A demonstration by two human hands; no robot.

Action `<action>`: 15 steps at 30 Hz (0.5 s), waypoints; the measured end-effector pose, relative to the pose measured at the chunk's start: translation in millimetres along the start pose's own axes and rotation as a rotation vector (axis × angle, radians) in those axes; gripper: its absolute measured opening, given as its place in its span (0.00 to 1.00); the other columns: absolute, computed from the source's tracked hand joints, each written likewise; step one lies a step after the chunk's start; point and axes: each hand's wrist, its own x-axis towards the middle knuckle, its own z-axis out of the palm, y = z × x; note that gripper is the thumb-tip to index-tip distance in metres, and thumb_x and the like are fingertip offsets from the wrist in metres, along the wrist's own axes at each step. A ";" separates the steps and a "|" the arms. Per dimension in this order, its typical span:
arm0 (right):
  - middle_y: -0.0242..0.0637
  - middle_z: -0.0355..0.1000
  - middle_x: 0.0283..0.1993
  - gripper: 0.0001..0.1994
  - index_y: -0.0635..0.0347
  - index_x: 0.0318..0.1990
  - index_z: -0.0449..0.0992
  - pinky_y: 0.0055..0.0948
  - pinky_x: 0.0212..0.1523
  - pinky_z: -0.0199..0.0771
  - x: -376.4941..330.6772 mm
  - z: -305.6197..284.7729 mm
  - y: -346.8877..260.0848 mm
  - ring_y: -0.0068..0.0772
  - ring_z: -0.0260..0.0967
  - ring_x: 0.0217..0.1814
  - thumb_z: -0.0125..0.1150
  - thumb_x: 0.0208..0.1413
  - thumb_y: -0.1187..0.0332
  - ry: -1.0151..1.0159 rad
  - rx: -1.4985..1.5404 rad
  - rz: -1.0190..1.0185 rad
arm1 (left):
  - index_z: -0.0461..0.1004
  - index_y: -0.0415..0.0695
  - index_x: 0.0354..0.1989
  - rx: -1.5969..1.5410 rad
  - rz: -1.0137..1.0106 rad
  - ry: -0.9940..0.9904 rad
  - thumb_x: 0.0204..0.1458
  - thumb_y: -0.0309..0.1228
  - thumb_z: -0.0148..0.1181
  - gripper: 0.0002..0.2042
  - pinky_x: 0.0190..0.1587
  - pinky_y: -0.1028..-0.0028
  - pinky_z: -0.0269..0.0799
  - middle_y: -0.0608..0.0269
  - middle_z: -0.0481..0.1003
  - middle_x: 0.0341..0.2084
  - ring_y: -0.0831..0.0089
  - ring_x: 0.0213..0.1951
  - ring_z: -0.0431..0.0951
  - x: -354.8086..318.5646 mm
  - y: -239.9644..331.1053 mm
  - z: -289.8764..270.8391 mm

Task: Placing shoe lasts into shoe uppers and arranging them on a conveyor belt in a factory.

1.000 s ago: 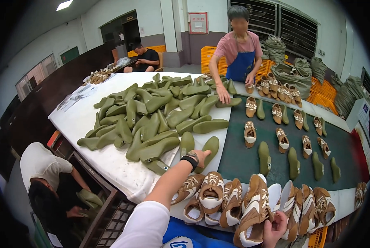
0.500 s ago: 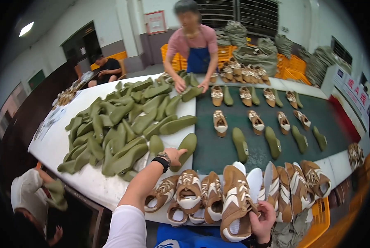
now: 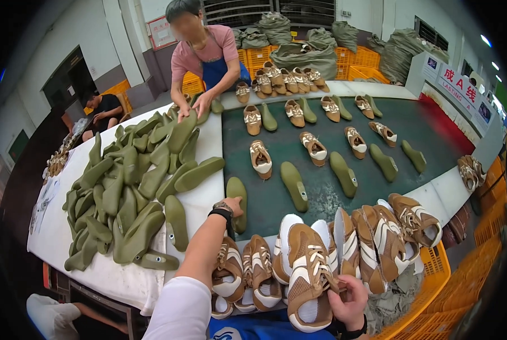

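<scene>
My left hand [image 3: 231, 207] grips an olive-green shoe last [image 3: 236, 188] at the near left edge of the dark green belt. The last lies lengthwise, with my fingers across its middle. Low in front of me, my right hand [image 3: 349, 301] is closed on a brown-and-white sneaker [image 3: 308, 272], pinching it near the laces and opening. Several similar sneakers [image 3: 263, 266] stand tightly packed on either side of it. More lasts [image 3: 295, 187] lie in a row on the belt, with a row of sneakers [image 3: 313, 148] beyond them.
A large heap of lasts [image 3: 130, 175] covers much of the white table [image 3: 126, 283] at left. Across it, a co-worker in a pink shirt [image 3: 208, 48] handles a last. Orange crates [image 3: 435, 266] stand at near right, sacks [image 3: 304, 56] at the back.
My left hand has brought a last from the white table rightward onto the belt edge. My right hand still holds the sneaker. The view has swung right; the co-worker has lifted a last.
</scene>
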 end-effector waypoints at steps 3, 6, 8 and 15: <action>0.42 0.73 0.28 0.16 0.69 0.38 0.71 0.22 0.29 0.71 9.7 8.0 -7.5 0.28 0.71 0.26 0.64 0.38 0.78 0.048 0.000 -0.030 | 0.54 0.50 0.61 -0.047 -0.050 0.009 0.44 0.45 0.55 0.34 0.45 0.65 0.70 0.47 0.74 0.40 0.56 0.41 0.75 -15.2 2.1 2.2; 0.42 0.73 0.28 0.16 0.69 0.39 0.71 0.22 0.30 0.71 9.5 11.7 -10.7 0.29 0.72 0.27 0.64 0.38 0.77 0.028 0.011 -0.045 | 0.50 0.48 0.62 -0.042 -0.014 -0.065 0.45 0.47 0.56 0.36 0.35 0.68 0.72 0.52 0.76 0.28 0.61 0.30 0.77 -46.6 -2.0 -19.7; 0.42 0.73 0.29 0.16 0.69 0.39 0.71 0.22 0.31 0.71 6.9 12.8 -13.5 0.28 0.72 0.28 0.63 0.38 0.77 0.011 0.019 -0.040 | 0.49 0.46 0.62 -0.095 0.044 -0.117 0.46 0.48 0.55 0.37 0.26 0.71 0.72 0.57 0.75 0.17 0.68 0.20 0.77 -79.4 -0.6 -43.4; 0.40 0.72 0.28 0.17 0.70 0.41 0.70 0.22 0.32 0.71 -0.8 35.4 -23.0 0.26 0.71 0.28 0.63 0.38 0.79 -0.025 0.090 0.015 | 0.56 0.47 0.59 -0.334 0.253 0.234 0.48 0.38 0.58 0.29 0.33 0.63 0.70 0.49 0.75 0.25 0.53 0.29 0.75 -224.3 -40.8 -35.9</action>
